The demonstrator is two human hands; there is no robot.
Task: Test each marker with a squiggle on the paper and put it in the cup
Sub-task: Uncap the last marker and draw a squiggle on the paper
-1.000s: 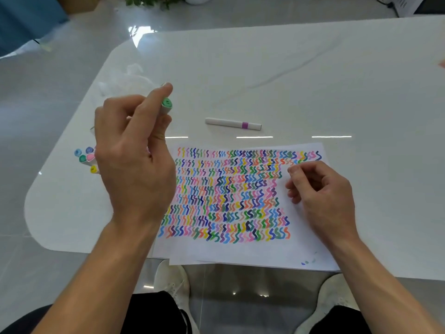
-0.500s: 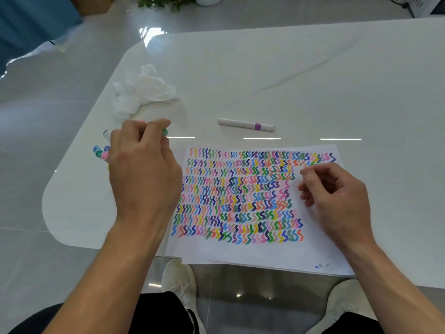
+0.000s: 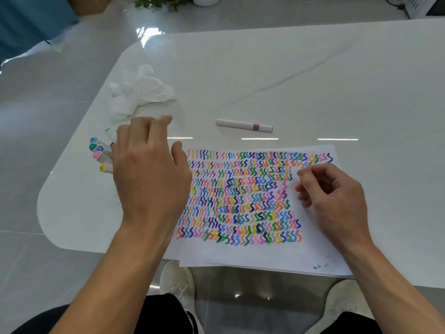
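A white paper (image 3: 265, 256) crowded with rows of coloured squiggles lies at the table's near edge. My left hand (image 3: 149, 174) hovers with its fingers spread and nothing in it, just left of the paper. Under and beside it stands a bunch of markers (image 3: 98, 153), their blue, green, pink and yellow cap ends poking out to the left. The clear cup around them is mostly hidden by the hand. My right hand (image 3: 334, 196) rests on the paper's right part, fingers loosely curled, with nothing visible in them. One white marker with a purple band (image 3: 243, 125) lies capped beyond the paper.
A crumpled white tissue (image 3: 139, 90) lies behind the markers near the table's rounded left corner. The glossy white table (image 3: 313, 68) stretches far and right. My knees and white shoes (image 3: 178, 283) show below the near edge.
My left hand came down from in front of me with the green-capped marker to the bunch at the left. It has let the marker go and its fingers have spread. My right hand has stayed still.
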